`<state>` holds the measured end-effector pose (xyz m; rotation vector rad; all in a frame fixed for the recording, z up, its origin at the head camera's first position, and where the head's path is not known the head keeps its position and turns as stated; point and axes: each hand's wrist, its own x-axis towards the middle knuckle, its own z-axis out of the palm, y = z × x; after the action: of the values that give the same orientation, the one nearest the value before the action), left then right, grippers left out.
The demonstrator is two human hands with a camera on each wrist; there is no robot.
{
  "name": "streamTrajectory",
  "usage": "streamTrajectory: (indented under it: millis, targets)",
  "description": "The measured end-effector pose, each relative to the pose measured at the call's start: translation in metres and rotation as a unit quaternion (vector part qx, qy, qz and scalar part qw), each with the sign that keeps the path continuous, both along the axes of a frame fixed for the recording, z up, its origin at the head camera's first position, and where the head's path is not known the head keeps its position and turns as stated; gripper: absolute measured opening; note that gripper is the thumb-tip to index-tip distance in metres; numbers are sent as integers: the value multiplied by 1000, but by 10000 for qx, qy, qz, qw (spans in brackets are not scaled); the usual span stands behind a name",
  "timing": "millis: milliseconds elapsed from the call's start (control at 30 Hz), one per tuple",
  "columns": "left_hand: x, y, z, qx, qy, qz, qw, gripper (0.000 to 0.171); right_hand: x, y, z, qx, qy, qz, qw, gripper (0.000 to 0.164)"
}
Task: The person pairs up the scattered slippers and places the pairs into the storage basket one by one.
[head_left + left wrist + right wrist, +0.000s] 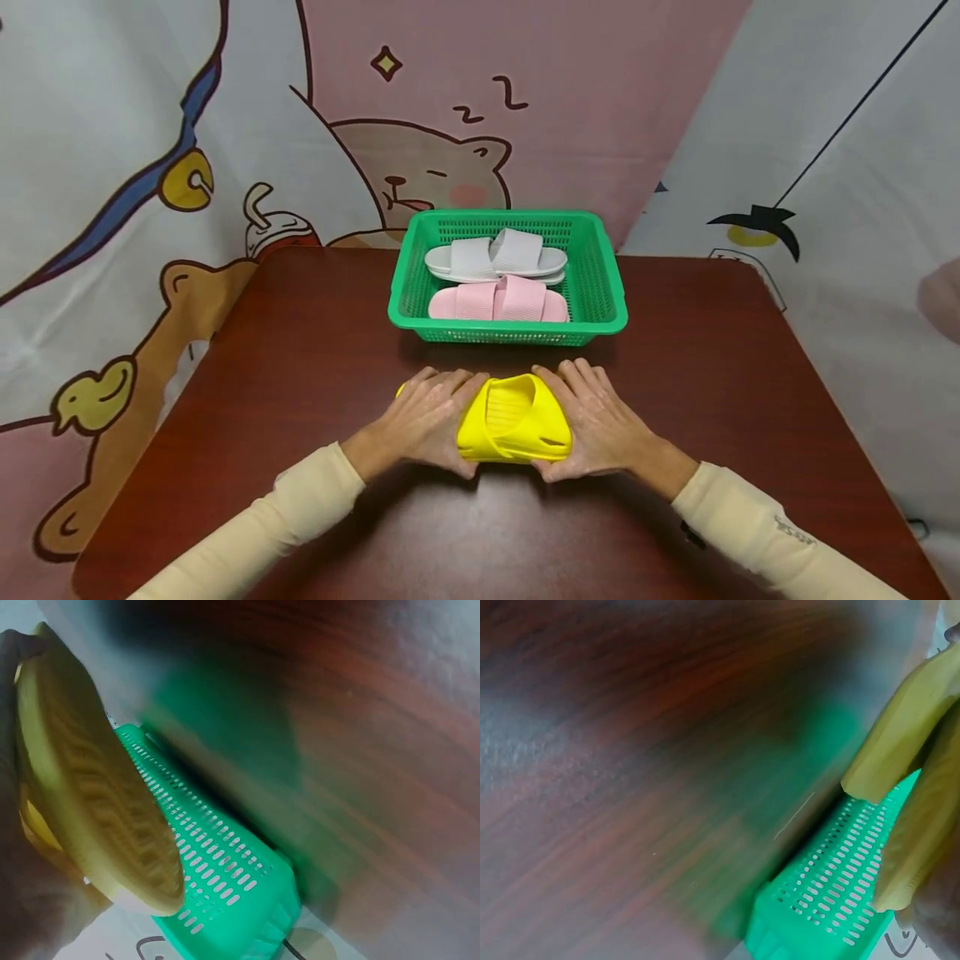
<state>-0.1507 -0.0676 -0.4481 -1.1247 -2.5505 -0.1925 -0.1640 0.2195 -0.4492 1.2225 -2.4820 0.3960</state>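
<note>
Both hands hold a pair of yellow slippers over the table, in front of the basket. My left hand grips the left end, thumb toward me and fingers over the far side. My right hand grips the right end in the same way. Between the hands a strap and ribbed footbed show; the rest is mostly hidden by the hands. A ridged yellow sole fills the left of the left wrist view. Two yellow slipper parts, one of them a slipper edge, lie side by side in the right wrist view.
A green perforated basket stands at the table's back edge. In it lie white slippers behind pink slippers. The brown table backs onto a cartoon-printed cloth.
</note>
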Motion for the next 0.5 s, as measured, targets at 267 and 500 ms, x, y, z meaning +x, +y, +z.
streamTrajectory:
  millis: [267, 500]
  targets:
    - [1, -21, 2, -95, -273, 64, 9996, 112, -1, -6, 12, 197, 103, 76, 9997, 112]
    - [-4, -25, 6, -28, -326, -44, 9995, 114, 0, 1, 14, 69, 156, 21, 9999, 103]
